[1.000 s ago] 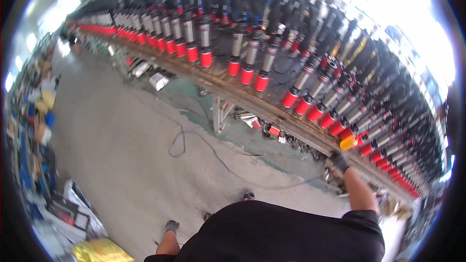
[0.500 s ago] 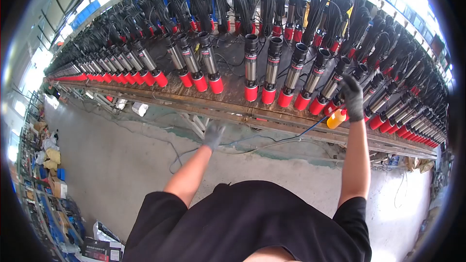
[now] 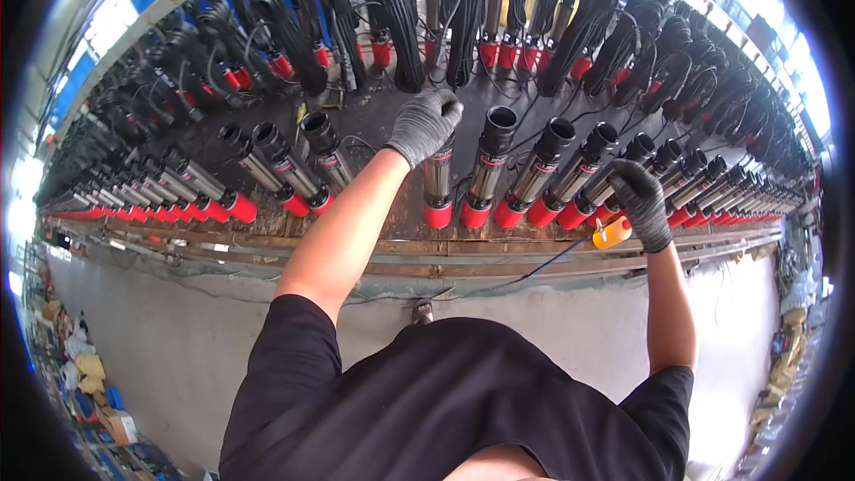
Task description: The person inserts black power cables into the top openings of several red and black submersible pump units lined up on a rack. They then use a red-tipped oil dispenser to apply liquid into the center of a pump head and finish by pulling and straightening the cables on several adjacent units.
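Steel-bodied submersible pumps with black open tops and red bases stand in a row along the bench. My left hand, in a grey glove, has its fingers curled at the top of one pump and covers its upper end. My right hand, gloved alike, is closed in front of the pumps on the right. From its inner side juts an orange bottle-shaped tool with a red end; the part inside the fist is hidden. A blue hose runs down to the left from near this tool.
Behind the row, bundled black cables hang above more red-based pumps. The wooden bench has a worn front edge. Cables lie on the concrete floor beneath it. Boxes and bags line the far left side.
My left hand has risen from below the bench edge to the top of a pump. My right hand has shifted slightly down with the orange tool. The view has moved closer to the bench.
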A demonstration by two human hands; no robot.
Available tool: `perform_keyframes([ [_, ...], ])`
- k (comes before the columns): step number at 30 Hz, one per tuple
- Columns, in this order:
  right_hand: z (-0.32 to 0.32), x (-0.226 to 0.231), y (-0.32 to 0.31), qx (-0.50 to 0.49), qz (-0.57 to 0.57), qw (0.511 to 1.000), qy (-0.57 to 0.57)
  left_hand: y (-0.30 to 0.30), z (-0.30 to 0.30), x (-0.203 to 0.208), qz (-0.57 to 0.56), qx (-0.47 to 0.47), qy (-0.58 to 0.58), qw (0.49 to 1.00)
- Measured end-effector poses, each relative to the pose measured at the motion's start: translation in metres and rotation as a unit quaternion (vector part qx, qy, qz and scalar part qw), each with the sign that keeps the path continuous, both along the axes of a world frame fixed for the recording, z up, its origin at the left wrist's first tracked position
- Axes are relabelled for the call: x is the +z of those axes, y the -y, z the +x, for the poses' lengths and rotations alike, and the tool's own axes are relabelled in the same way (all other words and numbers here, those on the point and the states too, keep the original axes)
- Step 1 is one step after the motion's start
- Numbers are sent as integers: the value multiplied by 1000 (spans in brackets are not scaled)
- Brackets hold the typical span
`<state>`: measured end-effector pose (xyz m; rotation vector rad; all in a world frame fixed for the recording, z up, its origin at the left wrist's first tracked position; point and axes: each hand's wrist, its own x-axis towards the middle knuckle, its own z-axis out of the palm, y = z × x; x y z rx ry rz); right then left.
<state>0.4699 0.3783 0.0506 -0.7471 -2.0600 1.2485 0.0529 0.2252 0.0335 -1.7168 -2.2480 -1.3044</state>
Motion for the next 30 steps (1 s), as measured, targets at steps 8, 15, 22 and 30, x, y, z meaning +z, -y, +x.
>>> perform_keyframes([
  [8, -28, 63, 2, -146, 29, 988, -28, 16, -12, 4, 37, -121, 41, 991],
  [15, -33, 116, -59, -176, 197, 962, -73, 91, 3, -13, 136, -24, 6, 990],
  [22, -69, 132, -126, -134, -20, 981, -136, 118, 31, -20, 115, 61, 9, 992],
  [30, -122, 102, -214, -31, 148, 970, -189, 80, 35, -6, 81, 97, 22, 992],
])
